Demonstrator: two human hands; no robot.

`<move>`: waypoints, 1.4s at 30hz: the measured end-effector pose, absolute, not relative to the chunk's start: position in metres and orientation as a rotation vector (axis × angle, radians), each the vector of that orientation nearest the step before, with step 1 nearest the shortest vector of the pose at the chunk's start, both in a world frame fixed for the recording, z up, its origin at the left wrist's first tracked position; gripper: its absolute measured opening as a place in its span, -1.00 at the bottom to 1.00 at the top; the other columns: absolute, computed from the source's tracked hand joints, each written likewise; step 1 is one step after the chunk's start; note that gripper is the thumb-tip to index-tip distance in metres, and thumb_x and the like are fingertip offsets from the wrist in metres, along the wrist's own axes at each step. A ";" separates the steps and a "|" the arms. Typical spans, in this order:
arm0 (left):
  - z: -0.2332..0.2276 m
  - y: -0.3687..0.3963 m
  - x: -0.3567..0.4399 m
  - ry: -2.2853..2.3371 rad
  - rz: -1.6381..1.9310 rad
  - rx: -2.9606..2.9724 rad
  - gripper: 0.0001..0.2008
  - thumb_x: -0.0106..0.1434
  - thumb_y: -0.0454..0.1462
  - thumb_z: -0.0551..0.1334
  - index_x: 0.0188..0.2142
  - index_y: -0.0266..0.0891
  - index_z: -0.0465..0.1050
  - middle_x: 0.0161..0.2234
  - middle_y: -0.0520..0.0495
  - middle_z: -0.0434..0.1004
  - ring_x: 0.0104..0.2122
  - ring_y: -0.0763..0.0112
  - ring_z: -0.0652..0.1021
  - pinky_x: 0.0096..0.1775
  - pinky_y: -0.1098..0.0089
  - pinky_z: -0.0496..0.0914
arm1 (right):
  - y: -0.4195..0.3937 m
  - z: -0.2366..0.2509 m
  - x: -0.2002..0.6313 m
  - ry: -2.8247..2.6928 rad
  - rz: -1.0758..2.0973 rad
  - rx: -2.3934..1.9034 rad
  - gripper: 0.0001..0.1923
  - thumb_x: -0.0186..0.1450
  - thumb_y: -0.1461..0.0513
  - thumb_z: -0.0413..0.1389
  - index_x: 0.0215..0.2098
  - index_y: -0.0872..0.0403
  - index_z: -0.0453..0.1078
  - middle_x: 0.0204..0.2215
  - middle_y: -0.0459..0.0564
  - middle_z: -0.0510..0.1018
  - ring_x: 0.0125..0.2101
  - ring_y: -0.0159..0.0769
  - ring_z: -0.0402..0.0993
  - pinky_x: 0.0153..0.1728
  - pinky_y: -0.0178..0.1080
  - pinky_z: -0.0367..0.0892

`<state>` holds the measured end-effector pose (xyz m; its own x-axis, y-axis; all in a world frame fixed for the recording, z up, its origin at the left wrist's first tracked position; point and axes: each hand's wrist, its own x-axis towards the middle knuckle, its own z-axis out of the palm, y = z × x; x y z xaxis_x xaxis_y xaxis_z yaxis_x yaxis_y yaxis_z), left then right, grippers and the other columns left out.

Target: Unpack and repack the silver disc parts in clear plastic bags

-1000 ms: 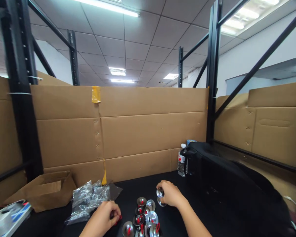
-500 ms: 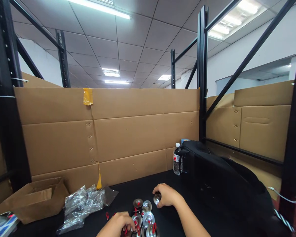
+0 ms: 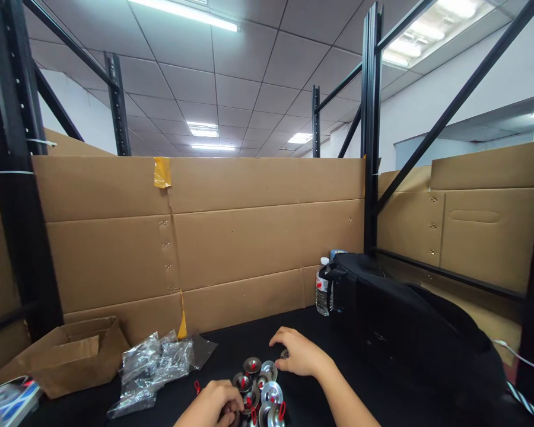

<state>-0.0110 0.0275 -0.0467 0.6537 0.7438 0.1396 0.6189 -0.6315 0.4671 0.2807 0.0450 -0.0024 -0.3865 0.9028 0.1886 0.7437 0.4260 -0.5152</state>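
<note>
Black bag [image 3: 409,338] and water bottle [image 3: 323,292] flank the right hand [image 3: 299,356].

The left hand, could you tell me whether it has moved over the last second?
Yes. The left hand has shifted rightwards, away from the plastic bags, and now rests against the metal discs.

On the black counter [image 3: 231,350] lies a cluster of metal discs [image 3: 260,391] with red tabs — the left hand [image 3: 213,406] rests at its near edge, the right hand [image 3: 299,356] spread flat just beyond it. Crumpled bags [image 3: 155,367] and a box [image 3: 66,359] lie left; a black bag [image 3: 404,338] and bottle [image 3: 323,290] sit right.
</note>
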 end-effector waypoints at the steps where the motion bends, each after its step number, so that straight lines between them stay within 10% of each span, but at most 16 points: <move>1: -0.050 0.030 -0.012 1.087 0.428 2.491 -0.64 0.02 -0.48 0.19 -0.25 -0.14 0.61 -0.30 0.01 0.63 -0.30 0.38 0.56 -0.21 0.50 0.33 | 0.044 -0.002 0.280 -2.249 0.490 -1.378 -0.52 0.08 0.24 0.32 0.00 -0.01 0.54 -0.04 0.03 0.53 0.01 -0.11 0.47 0.05 -0.22 0.32; 13: -0.026 0.029 -0.021 1.011 0.988 2.143 -0.77 0.37 -0.17 0.16 -0.09 -0.12 0.54 -0.27 -0.07 0.56 -0.28 0.31 0.56 -0.17 0.42 0.41 | 0.020 -0.005 0.212 -2.184 0.621 -0.907 -0.14 -0.04 0.13 0.46 0.22 -0.14 0.35 0.02 -0.04 0.51 -0.16 -0.23 0.51 -0.09 -0.26 0.39; 20: -0.035 0.026 0.011 0.800 1.304 1.698 -0.73 0.30 -0.06 0.27 -0.20 -0.22 0.45 -0.30 -0.07 0.50 -0.26 0.26 0.59 -0.16 0.34 0.48 | 0.007 -0.005 0.192 -2.050 0.543 -0.898 -0.54 0.12 0.34 0.27 0.00 -0.05 0.48 -0.22 -0.10 0.59 -0.26 -0.28 0.50 -0.15 -0.29 0.37; 34: -0.043 0.030 0.013 0.992 1.458 1.688 -0.66 0.26 0.02 0.28 -0.24 -0.21 0.44 -0.30 -0.05 0.52 -0.29 0.31 0.59 -0.17 0.38 0.49 | 0.007 -0.012 0.183 -1.982 0.442 -0.935 -0.43 0.06 0.37 0.16 0.06 -0.01 0.40 -0.15 -0.04 0.55 -0.18 -0.25 0.50 -0.10 -0.26 0.38; 42: -0.022 0.031 -0.008 0.995 1.250 1.762 -0.57 0.18 0.04 0.36 -0.15 -0.24 0.48 -0.27 -0.09 0.58 -0.25 0.27 0.60 -0.17 0.37 0.47 | 0.015 -0.006 0.206 -1.985 0.674 -0.939 -0.50 0.04 0.35 0.15 -0.07 -0.03 0.18 -0.25 -0.15 0.53 -0.43 -0.43 0.37 -0.43 -0.39 0.24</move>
<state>-0.0084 0.0306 -0.0219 0.2222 0.8972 0.3817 0.1707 -0.4212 0.8907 0.2063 0.0152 -0.0057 -0.3856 0.8073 0.4467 0.3685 0.5786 -0.7276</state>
